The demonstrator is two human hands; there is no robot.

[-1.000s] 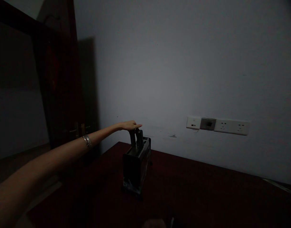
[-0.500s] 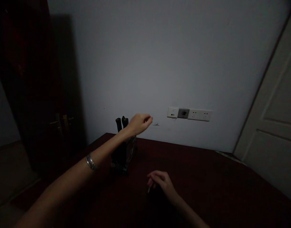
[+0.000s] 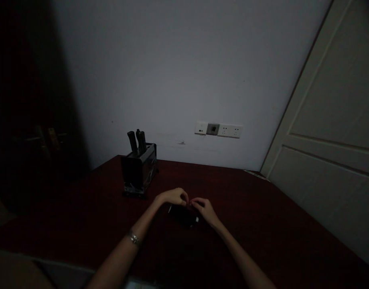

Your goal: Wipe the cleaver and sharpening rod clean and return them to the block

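My left hand, with a silvery bracelet on its wrist, is closed in a pinch over the table. Close by on its right, my right hand is pinched too, and the fingertips of both nearly meet. What they hold, if anything, is too dark and small to name. Just below the hands lies a dark object with small white or shiny spots; its kind is unclear in the gloom. Left of the hands stands a dark, shiny knife block with several black handles sticking up from its top.
The dark red tabletop runs back to a pale wall. Switch and socket plates sit on that wall. A panelled white door stands on the right, and a dark door with a handle on the left.
My left hand has come down from beside the knife block to my right hand. The view has shifted, so the block now shows unblocked.
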